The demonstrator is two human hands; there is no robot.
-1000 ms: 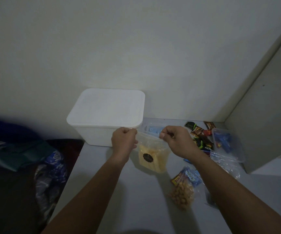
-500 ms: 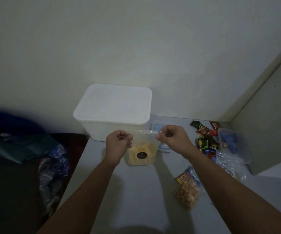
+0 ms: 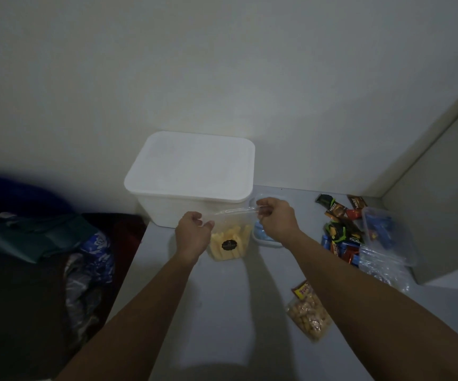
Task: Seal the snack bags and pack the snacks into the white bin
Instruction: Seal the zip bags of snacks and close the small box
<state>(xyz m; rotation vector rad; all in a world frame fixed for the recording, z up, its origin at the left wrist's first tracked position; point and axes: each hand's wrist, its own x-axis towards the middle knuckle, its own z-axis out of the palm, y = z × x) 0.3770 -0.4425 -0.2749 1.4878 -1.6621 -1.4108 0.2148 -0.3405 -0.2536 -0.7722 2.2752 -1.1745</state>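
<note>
Dim light is blurring the wrapper pile [image 3: 342, 229] at the right, and the label on the clear snack bag [image 3: 229, 244] is too small to read. Bare table [image 3: 239, 303] is lying open below it, the lidded white bin [image 3: 192, 171] sitting just behind. The left hand [image 3: 192, 235] and right hand [image 3: 276, 220] are pinching the bag's top strip at either end, fingers clamped, bag hanging between them.

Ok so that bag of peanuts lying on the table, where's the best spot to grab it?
Probably the printed header end of the peanut bag. It lies flat on the table, header toward the wall, nuts bulging at the near end. Come from above with the right hand, pinching the flat header.
</note>
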